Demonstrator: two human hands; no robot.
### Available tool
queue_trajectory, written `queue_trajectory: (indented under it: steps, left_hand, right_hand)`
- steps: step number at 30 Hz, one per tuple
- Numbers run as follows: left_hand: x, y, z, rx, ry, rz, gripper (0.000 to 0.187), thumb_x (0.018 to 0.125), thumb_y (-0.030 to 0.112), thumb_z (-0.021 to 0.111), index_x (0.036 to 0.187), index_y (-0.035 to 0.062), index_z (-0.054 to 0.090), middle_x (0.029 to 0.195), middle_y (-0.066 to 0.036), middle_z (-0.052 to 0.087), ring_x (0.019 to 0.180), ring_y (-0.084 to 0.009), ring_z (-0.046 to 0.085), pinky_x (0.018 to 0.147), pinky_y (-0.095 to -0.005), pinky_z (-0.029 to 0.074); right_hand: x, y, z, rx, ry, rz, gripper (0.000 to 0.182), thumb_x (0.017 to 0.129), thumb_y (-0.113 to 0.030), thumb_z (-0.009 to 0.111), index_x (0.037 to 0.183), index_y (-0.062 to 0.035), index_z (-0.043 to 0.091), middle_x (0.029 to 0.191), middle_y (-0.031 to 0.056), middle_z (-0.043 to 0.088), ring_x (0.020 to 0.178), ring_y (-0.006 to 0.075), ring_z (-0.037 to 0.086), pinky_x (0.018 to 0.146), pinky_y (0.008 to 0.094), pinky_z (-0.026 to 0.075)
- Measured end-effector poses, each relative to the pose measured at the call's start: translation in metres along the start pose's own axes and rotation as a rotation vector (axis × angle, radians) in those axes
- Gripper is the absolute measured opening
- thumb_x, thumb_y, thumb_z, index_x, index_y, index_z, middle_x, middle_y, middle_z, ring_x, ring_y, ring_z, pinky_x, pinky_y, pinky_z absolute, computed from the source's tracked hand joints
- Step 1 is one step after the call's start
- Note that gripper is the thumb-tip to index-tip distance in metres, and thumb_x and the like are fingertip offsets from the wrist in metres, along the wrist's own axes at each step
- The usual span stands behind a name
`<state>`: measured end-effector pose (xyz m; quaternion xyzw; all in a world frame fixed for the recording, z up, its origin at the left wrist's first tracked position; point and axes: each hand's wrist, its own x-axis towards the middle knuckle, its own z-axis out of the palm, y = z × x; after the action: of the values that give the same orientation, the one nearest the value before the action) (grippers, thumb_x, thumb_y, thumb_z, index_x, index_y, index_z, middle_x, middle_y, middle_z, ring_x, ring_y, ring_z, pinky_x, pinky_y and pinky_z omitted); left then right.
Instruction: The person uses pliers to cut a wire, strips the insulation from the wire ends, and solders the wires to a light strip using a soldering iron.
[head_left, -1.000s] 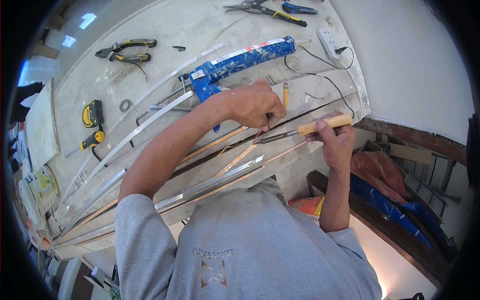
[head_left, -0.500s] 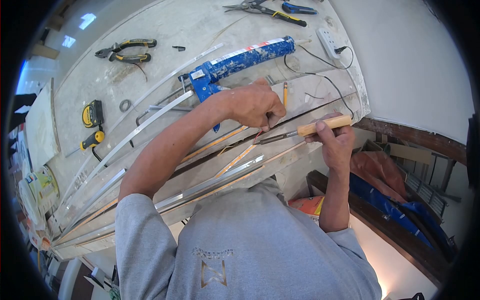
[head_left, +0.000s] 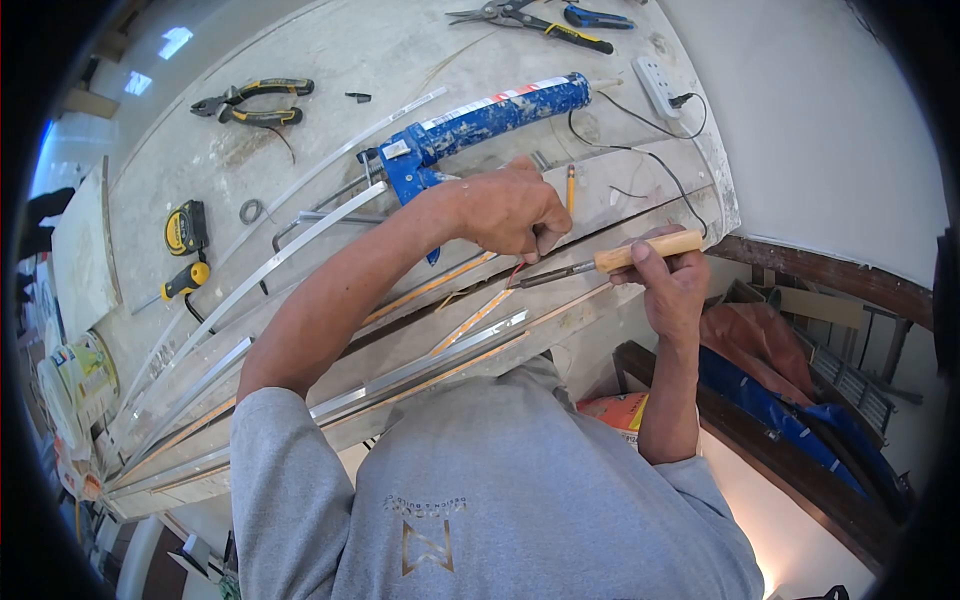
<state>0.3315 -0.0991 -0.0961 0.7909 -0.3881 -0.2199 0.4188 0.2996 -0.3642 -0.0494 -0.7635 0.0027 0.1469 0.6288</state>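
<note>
My right hand (head_left: pixel 668 278) is wrapped round the wooden handle (head_left: pixel 650 251) of a soldering iron, whose metal shaft (head_left: pixel 560 274) points left. Its tip rests at the end of an orange-yellow LED strip (head_left: pixel 472 322), where thin red wires (head_left: pixel 516 272) join. Just above the tip, my left hand (head_left: pixel 515 212) pinches the thin wires between thumb and fingers. A blue caulking gun (head_left: pixel 500 118) lies beyond my left hand, and a pencil (head_left: pixel 570 188) is close to its fingers.
Pliers (head_left: pixel 255 101), a tape measure (head_left: pixel 186 228), a yellow-black screwdriver (head_left: pixel 185 281), snips (head_left: pixel 530 22) and a power strip (head_left: pixel 656 86) lie on the worktable (head_left: pixel 330 50). Aluminium channels (head_left: pixel 280 258) cross its left side. A bucket (head_left: pixel 85 375) stands at the left edge.
</note>
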Motion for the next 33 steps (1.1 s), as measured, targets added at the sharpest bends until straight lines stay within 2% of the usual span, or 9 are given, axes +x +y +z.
queue_trajectory:
  steps: [20, 33]
  left_hand:
    - [-0.0003, -0.0015, 0.0004, -0.037, 0.024, 0.007, 0.015, 0.073, 0.014, 0.080, 0.071, 0.0126, 0.065, 0.074, 0.000, 0.067, 0.077, -0.0212, 0.059, 0.093, -0.0370, 0.032]
    - [-0.0002, -0.0004, 0.0004, -0.024, 0.016, -0.009, 0.015, 0.073, 0.014, 0.080, 0.072, 0.0123, 0.065, 0.075, 0.000, 0.067, 0.078, -0.0217, 0.059, 0.093, -0.0369, 0.032]
  right_hand:
    - [-0.0008, 0.0010, 0.0001, 0.024, 0.022, -0.012, 0.024, 0.092, -0.015, 0.071, 0.100, 0.0024, 0.057, 0.090, 0.0102, 0.063, 0.075, 0.0216, 0.070, 0.062, 0.0322, 0.063]
    - [-0.0018, 0.0018, -0.0014, 0.018, 0.003, -0.003, 0.026, 0.092, -0.016, 0.071, 0.102, 0.0044, 0.058, 0.092, 0.0118, 0.064, 0.076, 0.0218, 0.070, 0.062, 0.0329, 0.064]
